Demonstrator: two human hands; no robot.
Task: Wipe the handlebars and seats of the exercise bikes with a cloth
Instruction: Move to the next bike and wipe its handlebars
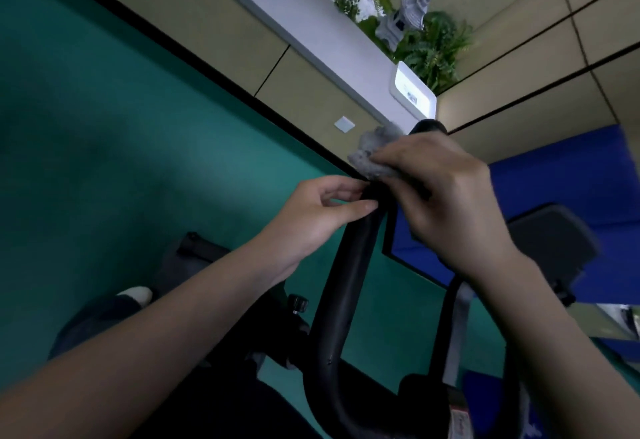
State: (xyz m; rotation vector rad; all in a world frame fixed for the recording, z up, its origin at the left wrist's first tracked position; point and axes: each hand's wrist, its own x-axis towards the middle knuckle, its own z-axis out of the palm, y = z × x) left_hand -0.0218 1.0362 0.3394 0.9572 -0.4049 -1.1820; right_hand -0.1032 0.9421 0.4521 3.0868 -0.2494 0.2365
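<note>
Here, the right hand bunches a grey cloth onto the black handlebar, at one o'clock from the left hand pinching the bar, though the loosely wadded cloth could slip off mid-stroke.

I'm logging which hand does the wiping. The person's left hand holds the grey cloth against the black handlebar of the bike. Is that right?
Not quite. The head view shows the right hand, not the left, holding the grey cloth against the black handlebar of the bike. The left hand has no cloth and only pinches the bar just below it.
</note>
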